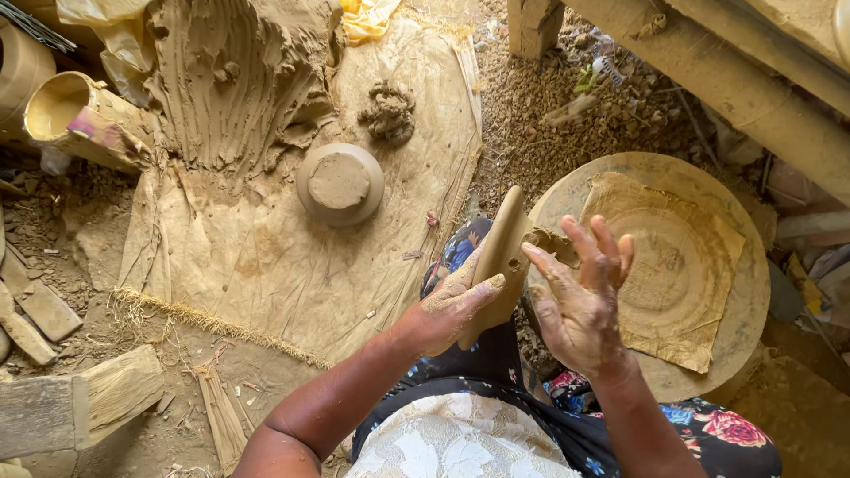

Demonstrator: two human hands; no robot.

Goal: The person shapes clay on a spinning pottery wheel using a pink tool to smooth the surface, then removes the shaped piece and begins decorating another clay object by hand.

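Two clay-smeared hands meet over our lap, in front of the round wheel (pixel 753 292). Our left hand (pixel 447 310) keeps its grip closed on a flat clay slab (pixel 502 252), thumb across the near face and fingers behind it, so the slab stands on edge and tilts up toward the top of the view. Our right hand (pixel 580 296) is open, fingers spread and palm turned toward the slab; its fingertips lie just beside the slab's ragged right edge, though we cannot tell whether they touch it. The slab hangs in the air between our knees and the wheel, not resting on anything.

A square of stained cloth (pixel 673 265) lies on the wheel head. To the left, on a large dusty sheet (pixel 266 265) spread over the ground, sit a small clay bowl (pixel 340 183), a dark crumbly clay lump (pixel 388 112) and a big grooved mound of wet clay (pixel 239 80). A tipped cylinder (pixel 75 111) lies beside the mound.
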